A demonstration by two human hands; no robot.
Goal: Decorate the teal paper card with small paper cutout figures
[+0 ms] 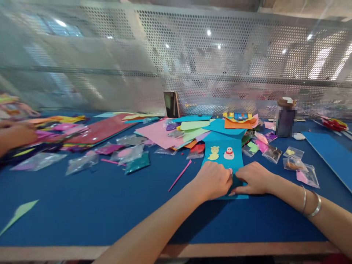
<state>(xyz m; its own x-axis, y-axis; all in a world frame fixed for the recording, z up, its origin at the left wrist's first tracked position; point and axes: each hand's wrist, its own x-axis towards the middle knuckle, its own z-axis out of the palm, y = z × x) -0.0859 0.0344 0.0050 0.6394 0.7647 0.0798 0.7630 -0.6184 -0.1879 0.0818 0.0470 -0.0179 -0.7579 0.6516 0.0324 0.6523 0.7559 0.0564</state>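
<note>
Where the blue paper (238,152) lay in front of us, near the table's front edge, two cut-outs were already on it: a yellow animal (213,153) and, just beside it, a snowman (228,153) with a red scarf. Below them we had our left hand (213,179) curled narrow on the sheet, a pink bit showing by its fingertips; whether it gripped anything, we could not tell. Our right hand (254,178) rested opposite, thumb and forefinger apart. Our hands hid much of the lower part, so we could not judge how much decorating was left there. Around us the blue table (82,212) was strewn with coloured paper, small plastic packets, a pink stick (180,176) and a green scrap (20,216). We saw another person's hand (18,135) at far left, a phone (171,104) leaning against the perforated metal screen (192,47), and bright lights beyond it.
</note>
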